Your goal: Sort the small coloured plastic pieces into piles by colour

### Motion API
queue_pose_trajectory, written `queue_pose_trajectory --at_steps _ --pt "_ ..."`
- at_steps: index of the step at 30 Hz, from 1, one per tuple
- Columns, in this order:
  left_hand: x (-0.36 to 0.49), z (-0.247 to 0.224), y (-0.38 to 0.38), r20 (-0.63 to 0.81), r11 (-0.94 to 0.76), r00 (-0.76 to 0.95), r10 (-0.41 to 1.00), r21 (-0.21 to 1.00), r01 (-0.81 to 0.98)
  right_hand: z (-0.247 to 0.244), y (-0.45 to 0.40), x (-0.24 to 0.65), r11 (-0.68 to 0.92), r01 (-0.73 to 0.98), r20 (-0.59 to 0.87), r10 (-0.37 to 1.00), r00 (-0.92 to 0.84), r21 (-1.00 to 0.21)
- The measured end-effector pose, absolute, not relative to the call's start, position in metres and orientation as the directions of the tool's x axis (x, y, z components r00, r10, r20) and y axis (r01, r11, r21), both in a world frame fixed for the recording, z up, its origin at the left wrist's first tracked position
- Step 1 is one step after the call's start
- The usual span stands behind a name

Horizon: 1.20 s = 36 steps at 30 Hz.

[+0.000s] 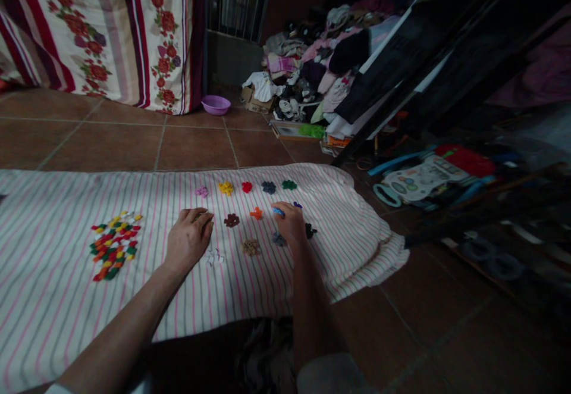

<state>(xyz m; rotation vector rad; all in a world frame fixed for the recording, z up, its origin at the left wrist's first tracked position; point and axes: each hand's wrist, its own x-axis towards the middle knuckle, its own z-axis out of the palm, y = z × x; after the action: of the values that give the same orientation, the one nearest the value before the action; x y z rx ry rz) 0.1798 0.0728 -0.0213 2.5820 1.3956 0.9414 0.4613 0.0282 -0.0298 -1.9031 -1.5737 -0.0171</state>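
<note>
My left hand (189, 238) rests on the striped cloth with its fingers curled and closed; a bit of olive green shows at the fingertips, too small to name. To its right, my right hand (291, 225) has its fingertips closed on light blue small pieces (278, 211). Small piles sorted by colour lie around the hands: pink (202, 191), yellow (225, 188), red (247, 187), dark grey (268, 187), green (289, 185), brown (231, 220), orange (256, 213), tan (250, 247), white (216, 257) and black (310, 231). A blue-grey pile (279, 238) is partly behind my right hand.
A mixed heap of coloured pieces (115, 245) lies left of my left hand on the striped cloth (169, 316). Beyond are a floral curtain (120, 37), a purple basin (216, 105) and heaped clothes (312, 66). A dark metal frame (392, 84) slants at the right.
</note>
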Motion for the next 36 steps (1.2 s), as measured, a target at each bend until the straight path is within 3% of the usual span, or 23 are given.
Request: queue_pose_trajectory --at_steps 29,36 --pt "0.178 -0.025 0.075 0.505 -0.602 0.405 0.762 0.323 0.73 -0.033 0.029 0.473 0.007 0.886 0.439 0.87 0.223 -0.465" --pt "0.179 -0.025 0.074 0.513 -0.61 0.414 0.752 0.303 0.732 -0.025 0.026 0.478 -0.026 0.847 0.48 0.815 0.325 -0.53"
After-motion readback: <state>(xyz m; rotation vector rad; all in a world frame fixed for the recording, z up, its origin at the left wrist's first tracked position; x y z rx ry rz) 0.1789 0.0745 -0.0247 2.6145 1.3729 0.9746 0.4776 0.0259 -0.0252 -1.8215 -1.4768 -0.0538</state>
